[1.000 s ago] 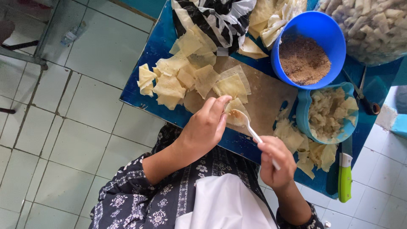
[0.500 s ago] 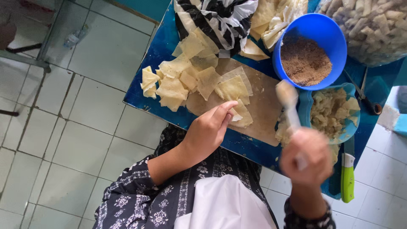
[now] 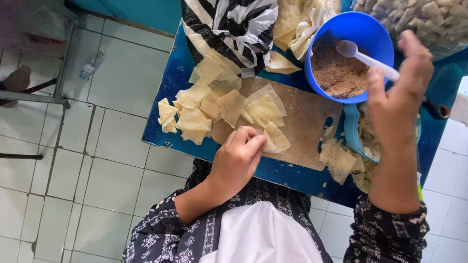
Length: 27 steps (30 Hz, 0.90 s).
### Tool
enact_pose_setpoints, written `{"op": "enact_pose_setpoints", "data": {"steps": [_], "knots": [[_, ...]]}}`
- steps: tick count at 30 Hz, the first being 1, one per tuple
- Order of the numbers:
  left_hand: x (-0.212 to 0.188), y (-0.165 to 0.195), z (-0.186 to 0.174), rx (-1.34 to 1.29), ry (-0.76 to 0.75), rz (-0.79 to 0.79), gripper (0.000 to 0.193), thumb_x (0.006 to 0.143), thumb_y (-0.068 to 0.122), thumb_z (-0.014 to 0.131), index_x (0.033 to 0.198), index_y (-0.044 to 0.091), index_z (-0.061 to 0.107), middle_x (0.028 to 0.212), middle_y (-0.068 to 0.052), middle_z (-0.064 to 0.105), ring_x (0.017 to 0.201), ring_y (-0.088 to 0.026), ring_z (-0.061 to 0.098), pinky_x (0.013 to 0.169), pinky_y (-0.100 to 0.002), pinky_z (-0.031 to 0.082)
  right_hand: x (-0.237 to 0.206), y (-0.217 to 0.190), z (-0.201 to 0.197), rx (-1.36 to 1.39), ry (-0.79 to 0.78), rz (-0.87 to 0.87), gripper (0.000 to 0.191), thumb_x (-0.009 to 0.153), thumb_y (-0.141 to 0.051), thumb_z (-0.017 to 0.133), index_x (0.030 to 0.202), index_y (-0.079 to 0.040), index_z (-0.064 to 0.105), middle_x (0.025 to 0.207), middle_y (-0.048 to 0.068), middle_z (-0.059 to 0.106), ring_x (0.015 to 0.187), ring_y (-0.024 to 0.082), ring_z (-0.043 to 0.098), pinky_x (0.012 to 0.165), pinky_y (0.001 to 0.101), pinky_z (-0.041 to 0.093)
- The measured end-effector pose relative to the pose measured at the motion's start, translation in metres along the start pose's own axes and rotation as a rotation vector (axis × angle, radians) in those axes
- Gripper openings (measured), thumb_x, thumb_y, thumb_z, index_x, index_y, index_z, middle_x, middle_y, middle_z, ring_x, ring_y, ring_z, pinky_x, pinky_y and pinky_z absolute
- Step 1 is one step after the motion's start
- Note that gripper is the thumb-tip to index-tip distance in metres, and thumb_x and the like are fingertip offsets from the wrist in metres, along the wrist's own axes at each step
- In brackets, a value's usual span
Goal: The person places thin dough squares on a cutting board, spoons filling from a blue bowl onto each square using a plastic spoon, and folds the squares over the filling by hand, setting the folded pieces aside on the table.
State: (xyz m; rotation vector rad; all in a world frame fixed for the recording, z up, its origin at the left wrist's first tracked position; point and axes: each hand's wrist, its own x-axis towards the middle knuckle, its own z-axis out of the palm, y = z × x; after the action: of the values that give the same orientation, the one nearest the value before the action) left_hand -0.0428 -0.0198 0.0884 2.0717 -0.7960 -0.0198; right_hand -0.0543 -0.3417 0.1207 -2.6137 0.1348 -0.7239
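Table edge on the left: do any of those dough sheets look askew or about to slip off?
Yes. The loose pile of dough sheets has spread off the cutting board, and the outermost sheets lie close to the blue table edge. A few crumbs dot the table. The rest looks orderly.

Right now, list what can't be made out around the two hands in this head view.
- Smaller blue bowl: mostly hidden behind the right hand and forearm; its contents are unclear.
- White spoon: the handle end is covered by the right hand's fingers.
- Wrapper under the left hand: fingers cover the near edge.
- Clear bag, top right: cut off by the frame edge.
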Motion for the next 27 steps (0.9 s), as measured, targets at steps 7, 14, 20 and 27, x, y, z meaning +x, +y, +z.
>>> {"op": "enact_pose_setpoints", "data": {"steps": [7,14,20,27], "knots": [[0.009,-0.009,0.005,0.087,0.020,0.039,0.012,0.094,0.015,0.075,0.102,0.007,0.070,0.098,-0.007,0.058,0.087,-0.025,0.063,0.067,-0.037,0.054,-0.009,-0.016,-0.006,-0.265,0.062,-0.154,0.035,0.096,0.007,0.066,0.130,-0.001,0.057,0.137,0.016,0.051,0.132,0.031,0.050,0.116,0.0393,0.042],[0.018,-0.019,0.007,0.099,0.042,0.060,0.015,0.095,0.015,0.075,0.106,0.007,0.069,0.103,-0.006,0.060,0.088,-0.024,0.064,0.068,-0.035,0.054,-0.064,-0.106,0.030,-0.047,-0.355,0.066,0.017,0.086,-0.009,0.077,0.098,-0.004,0.067,0.096,0.014,0.067,0.092,0.034,0.065,0.082,0.0429,0.052],[0.017,-0.027,0.010,0.095,-0.025,0.104,0.024,0.086,0.008,0.073,0.110,0.009,0.069,0.107,-0.006,0.062,0.090,-0.023,0.065,0.071,-0.034,0.055,-0.076,-0.111,0.053,0.042,-0.371,0.122,0.019,0.084,-0.006,0.076,0.098,-0.004,0.064,0.097,0.013,0.066,0.092,0.035,0.064,0.080,0.0438,0.051],[0.018,-0.031,0.010,0.092,-0.024,0.096,0.023,0.088,0.009,0.074,0.110,0.011,0.069,0.108,-0.004,0.061,0.091,-0.022,0.066,0.073,-0.034,0.055,-0.082,-0.116,0.053,0.625,-0.256,0.541,0.019,0.098,0.006,0.061,0.115,-0.002,0.063,0.105,0.009,0.073,0.093,0.014,0.071,0.084,0.0255,0.058]]}}
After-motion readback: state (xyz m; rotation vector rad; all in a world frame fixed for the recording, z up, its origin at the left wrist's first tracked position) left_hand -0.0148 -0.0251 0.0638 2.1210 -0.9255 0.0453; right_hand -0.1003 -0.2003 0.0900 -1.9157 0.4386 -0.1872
